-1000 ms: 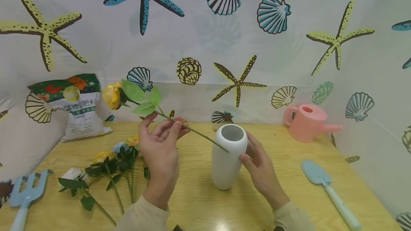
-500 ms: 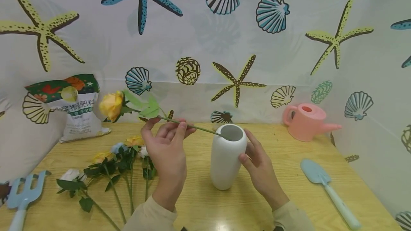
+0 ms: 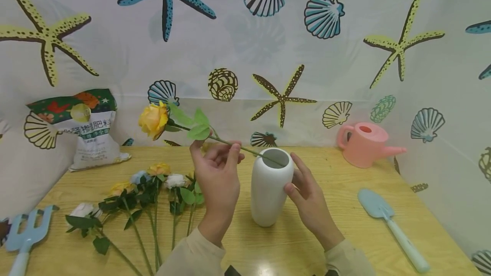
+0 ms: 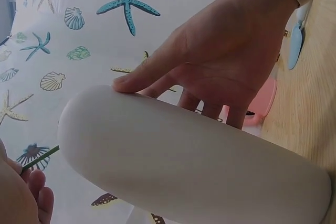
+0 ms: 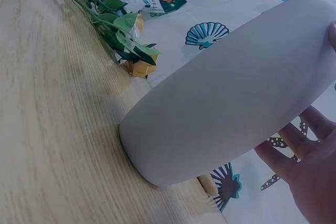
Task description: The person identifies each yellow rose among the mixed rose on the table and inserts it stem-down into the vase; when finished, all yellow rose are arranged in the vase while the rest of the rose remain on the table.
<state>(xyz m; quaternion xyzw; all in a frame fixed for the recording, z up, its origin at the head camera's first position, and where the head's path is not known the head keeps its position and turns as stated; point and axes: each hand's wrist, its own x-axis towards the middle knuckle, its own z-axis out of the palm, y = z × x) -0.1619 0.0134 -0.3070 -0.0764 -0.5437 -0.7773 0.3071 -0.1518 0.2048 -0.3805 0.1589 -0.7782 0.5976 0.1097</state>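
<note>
A yellow artificial rose (image 3: pixel 153 120) slants to the right in the head view, its stem pinched between the thumb and fingers of my left hand (image 3: pixel 218 173). The lower end of that stem passes into the mouth of a tall white vase (image 3: pixel 270 195), which stands upright on the table. My right hand (image 3: pixel 312 201) holds the vase from the right side, thumb toward me and fingers behind it. In the left wrist view a short length of green stem (image 4: pixel 42 157) shows between the left fingertips and the vase rim. The stem's tip inside the vase is hidden.
Several more artificial flowers (image 3: pixel 140 197) lie on the wooden table (image 3: pixel 307 250) at left. A light-blue hand fork (image 3: pixel 30 233) is at the far left, a fertilizer bag (image 3: pixel 96 135) behind. A pink watering can (image 3: pixel 364 146) and blue trowel (image 3: pixel 391 225) are at right.
My left hand has moved right with the rose, and the stem end has gone from in front of the vase, over its rim, into the mouth. My right hand and the vase have stayed put.
</note>
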